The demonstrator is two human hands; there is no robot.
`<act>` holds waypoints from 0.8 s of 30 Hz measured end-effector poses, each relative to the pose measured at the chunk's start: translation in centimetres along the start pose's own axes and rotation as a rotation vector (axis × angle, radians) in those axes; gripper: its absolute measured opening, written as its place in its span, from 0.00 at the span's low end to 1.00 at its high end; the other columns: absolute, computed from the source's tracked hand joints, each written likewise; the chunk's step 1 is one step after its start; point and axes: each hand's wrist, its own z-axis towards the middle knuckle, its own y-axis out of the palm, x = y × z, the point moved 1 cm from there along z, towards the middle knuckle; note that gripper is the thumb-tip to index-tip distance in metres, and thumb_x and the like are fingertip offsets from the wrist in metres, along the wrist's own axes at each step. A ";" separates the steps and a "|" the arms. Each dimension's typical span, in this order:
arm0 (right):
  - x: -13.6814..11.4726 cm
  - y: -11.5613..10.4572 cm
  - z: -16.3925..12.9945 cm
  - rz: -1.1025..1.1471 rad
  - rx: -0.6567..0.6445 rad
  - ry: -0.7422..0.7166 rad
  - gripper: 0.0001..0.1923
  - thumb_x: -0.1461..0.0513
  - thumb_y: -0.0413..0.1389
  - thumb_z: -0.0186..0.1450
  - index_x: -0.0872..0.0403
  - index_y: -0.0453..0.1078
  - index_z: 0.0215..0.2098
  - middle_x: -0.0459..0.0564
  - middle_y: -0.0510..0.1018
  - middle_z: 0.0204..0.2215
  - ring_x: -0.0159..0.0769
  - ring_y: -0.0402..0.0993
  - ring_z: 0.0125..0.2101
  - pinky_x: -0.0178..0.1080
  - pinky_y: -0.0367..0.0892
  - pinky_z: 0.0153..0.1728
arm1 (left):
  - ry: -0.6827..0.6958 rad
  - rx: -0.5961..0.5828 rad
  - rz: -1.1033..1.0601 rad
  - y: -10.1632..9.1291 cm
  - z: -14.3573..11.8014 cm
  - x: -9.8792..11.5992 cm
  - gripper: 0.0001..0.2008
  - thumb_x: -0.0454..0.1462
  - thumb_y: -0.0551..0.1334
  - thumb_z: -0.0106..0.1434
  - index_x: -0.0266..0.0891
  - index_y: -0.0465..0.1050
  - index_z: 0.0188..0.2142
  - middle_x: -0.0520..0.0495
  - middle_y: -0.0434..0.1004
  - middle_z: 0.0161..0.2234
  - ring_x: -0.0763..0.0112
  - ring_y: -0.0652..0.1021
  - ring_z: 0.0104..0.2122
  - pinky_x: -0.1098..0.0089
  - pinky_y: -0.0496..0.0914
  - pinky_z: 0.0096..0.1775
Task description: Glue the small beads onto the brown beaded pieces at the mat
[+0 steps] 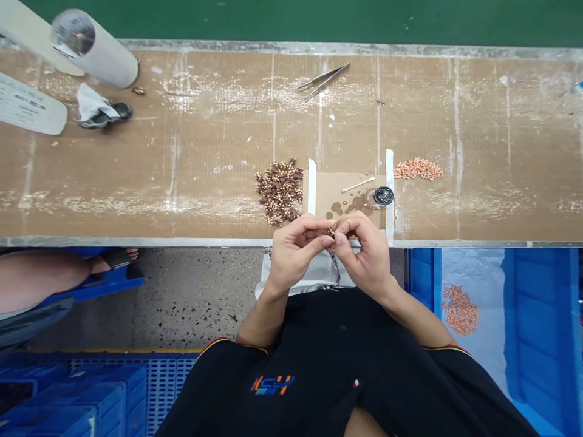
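Note:
My left hand (294, 249) and my right hand (364, 252) meet at the near edge of the brown workbench (182, 182). Together their fingertips pinch one small brown part (332, 230). Just beyond my left hand lies a pile of small brown parts (280, 191). A pile of small pink parts (418, 169) lies further right. Between them a taped paper patch (334, 185) carries a thin stick (357, 184), dark stains and a small round black cap (383, 195).
Metal tweezers (324, 79) lie at the back of the bench. A white tube (93, 48), a crumpled cloth (93, 103) and white labels sit at the far left. A blue bin (501, 303) lined with plastic holds more pink parts (460, 309). Another person's leg (45, 276) rests at left.

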 end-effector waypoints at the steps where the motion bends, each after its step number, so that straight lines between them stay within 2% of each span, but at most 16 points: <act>1: 0.1 0.0 0.0 0.011 0.003 -0.003 0.08 0.63 0.54 0.74 0.49 0.64 0.35 0.44 0.73 0.29 0.33 0.70 0.29 0.38 0.67 0.30 | 0.002 -0.003 -0.007 0.0 0.0 0.0 0.11 0.45 0.80 0.57 0.45 0.88 0.37 0.51 0.81 0.29 0.75 0.81 0.25 0.73 0.81 0.30; 9: 0.4 0.1 -0.1 0.095 -0.039 0.051 0.08 0.63 0.56 0.73 0.49 0.64 0.35 0.44 0.71 0.30 0.32 0.70 0.29 0.36 0.67 0.29 | -0.024 -0.016 0.027 -0.3 0.0 -0.4 0.12 0.46 0.79 0.58 0.45 0.88 0.38 0.50 0.81 0.30 0.74 0.80 0.26 0.71 0.80 0.31; 13: 0.3 0.0 0.0 0.143 -0.039 0.078 0.08 0.64 0.56 0.72 0.50 0.65 0.34 0.43 0.71 0.30 0.31 0.69 0.28 0.35 0.68 0.29 | 0.014 -0.027 0.022 -0.4 0.0 -0.6 0.09 0.44 0.78 0.60 0.47 0.89 0.39 0.51 0.80 0.29 0.75 0.79 0.26 0.72 0.78 0.31; 18: -0.2 -0.6 0.5 0.273 -0.155 0.293 0.08 0.61 0.58 0.71 0.50 0.66 0.33 0.44 0.73 0.30 0.31 0.71 0.29 0.36 0.68 0.31 | 0.110 -0.053 0.027 -0.6 0.2 -0.8 0.08 0.41 0.78 0.61 0.52 0.89 0.41 0.53 0.77 0.27 0.78 0.76 0.24 0.76 0.75 0.27; 24: -0.4 -1.0 1.1 0.494 -0.279 0.554 0.21 0.45 0.65 0.67 0.51 0.68 0.31 0.45 0.77 0.28 0.32 0.73 0.30 0.37 0.71 0.33 | 0.143 -0.076 0.147 -1.4 0.2 -0.6 0.09 0.40 0.77 0.62 0.53 0.89 0.42 0.52 0.78 0.27 0.78 0.76 0.24 0.76 0.73 0.26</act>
